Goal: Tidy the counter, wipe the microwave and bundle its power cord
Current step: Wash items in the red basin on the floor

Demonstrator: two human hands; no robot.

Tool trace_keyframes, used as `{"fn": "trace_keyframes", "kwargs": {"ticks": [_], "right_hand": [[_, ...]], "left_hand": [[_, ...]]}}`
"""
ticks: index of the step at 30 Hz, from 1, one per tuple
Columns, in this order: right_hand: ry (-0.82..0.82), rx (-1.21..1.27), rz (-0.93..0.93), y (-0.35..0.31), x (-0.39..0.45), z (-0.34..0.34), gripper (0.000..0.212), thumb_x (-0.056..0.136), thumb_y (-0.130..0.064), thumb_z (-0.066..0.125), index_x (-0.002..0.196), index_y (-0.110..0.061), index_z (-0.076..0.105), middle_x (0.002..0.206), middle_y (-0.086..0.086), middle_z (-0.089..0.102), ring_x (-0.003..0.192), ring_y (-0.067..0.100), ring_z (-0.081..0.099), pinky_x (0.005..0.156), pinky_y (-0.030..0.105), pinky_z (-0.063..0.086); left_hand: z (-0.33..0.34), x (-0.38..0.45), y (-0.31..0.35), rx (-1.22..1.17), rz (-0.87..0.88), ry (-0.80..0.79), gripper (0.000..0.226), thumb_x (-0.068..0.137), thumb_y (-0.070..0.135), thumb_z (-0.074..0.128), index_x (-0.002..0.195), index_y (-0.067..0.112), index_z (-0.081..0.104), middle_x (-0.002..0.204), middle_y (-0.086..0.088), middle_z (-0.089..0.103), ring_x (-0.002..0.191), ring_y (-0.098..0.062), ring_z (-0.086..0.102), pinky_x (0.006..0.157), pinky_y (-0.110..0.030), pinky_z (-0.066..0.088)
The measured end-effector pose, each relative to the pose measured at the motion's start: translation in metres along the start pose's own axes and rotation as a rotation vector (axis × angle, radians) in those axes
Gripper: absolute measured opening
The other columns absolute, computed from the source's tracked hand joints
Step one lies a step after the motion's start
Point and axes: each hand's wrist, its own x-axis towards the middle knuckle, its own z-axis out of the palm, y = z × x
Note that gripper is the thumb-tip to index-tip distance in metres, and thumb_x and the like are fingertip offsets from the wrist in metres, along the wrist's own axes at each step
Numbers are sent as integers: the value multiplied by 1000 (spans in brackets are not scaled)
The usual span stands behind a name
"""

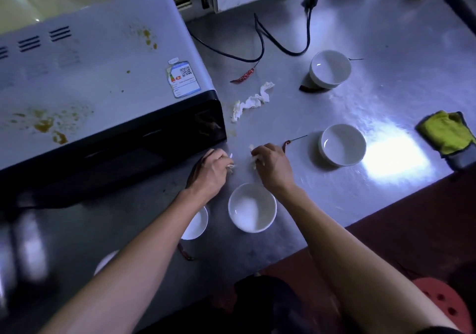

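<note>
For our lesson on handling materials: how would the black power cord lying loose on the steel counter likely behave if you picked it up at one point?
The power cord probably droops floppily, since it already lies in loose curves. Its plug end likely hangs and swings. On the smooth steel counter the rest would probably slide along.

This is a kitchen: a steel counter (360, 106) fills the frame, a sauce-spattered microwave (98, 81) sits at upper left, white bowls (330, 68) and dried chillies (243, 75) lie scattered, a cloth (447, 132) at right.
</note>
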Motion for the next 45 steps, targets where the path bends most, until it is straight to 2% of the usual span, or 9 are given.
{"fn": "trace_keyframes", "kwargs": {"ticks": [9, 15, 20, 24, 30, 34, 38, 43, 45], "right_hand": [[-88, -36, -221, -68, -10, 25, 26, 78, 4, 59, 97, -6, 73, 97, 14, 68, 90, 38, 59, 72, 42, 52], [-133, -42, -346, -133, -32, 53, 30, 72, 5, 60, 96, -8, 74, 97, 14, 69, 92, 39, 62, 73, 42, 54], [-185, -5, -492, -205, -83, 92, 23, 77, -5, 54, 90, -11, 72, 95, 9, 69, 90, 35, 62, 75, 41, 53], [-255, 17, -664, -270, -144, 129, 22, 72, 3, 56, 77, -11, 73, 89, 8, 73, 84, 33, 63, 74, 36, 51], [-351, 32, -783, -354, -240, 193, 26, 75, 6, 61, 96, -4, 73, 97, 15, 70, 92, 36, 64, 76, 41, 54], [-394, 53, -928, -405, -302, 223, 24, 75, 10, 61, 92, -2, 73, 94, 17, 71, 90, 37, 65, 77, 36, 54], [-520, 7, -1002, -445, -349, 255, 27, 76, -3, 53, 93, -6, 73, 93, 14, 71, 92, 37, 64, 77, 43, 56], [-664, -47, -1108, -482, -399, 287, 46, 72, -27, 35, 89, -14, 76, 101, 8, 71, 96, 29, 65, 81, 39, 54], [-721, -51, -1140, -498, -418, 297, 40, 73, -24, 41, 89, -13, 76, 97, 9, 70, 90, 30, 66, 76, 39, 55]], "left_hand": [[-47, -61, -24, 0, -152, 36, 26, 91, 0, 54, 104, 10, 74, 108, -1, 63, 107, -23, 53, 87, -39, 50], [-83, -139, -63, -42, -287, 172, 26, 87, 3, 55, 101, 14, 74, 104, 0, 62, 101, -22, 53, 85, -42, 52], [-121, -240, -87, 19, -362, 304, 29, 88, 2, 54, 106, 14, 74, 107, -1, 62, 101, -24, 58, 83, -39, 53], [-137, -339, -117, 39, -444, 394, 28, 84, -3, 59, 101, 13, 75, 100, -3, 64, 101, -26, 58, 81, -39, 54], [-149, -495, -152, 34, -576, 520, 26, 77, -4, 65, 95, 13, 75, 95, -5, 63, 93, -31, 61, 74, -43, 56], [-155, -591, -162, 32, -686, 583, 20, 85, 7, 58, 97, 12, 72, 99, -4, 62, 91, -31, 63, 71, -43, 55], [-148, -669, -171, 20, -805, 653, 24, 84, 23, 53, 89, 12, 74, 92, -5, 64, 89, -29, 62, 73, -42, 54], [-133, -739, -167, -7, -975, 773, 18, 85, 4, 65, 97, 13, 76, 98, -4, 65, 96, -24, 58, 85, -35, 47], [-127, -762, -166, -12, -1024, 784, 20, 86, 5, 64, 100, 14, 76, 102, -5, 65, 101, -24, 57, 89, -36, 45]]}}
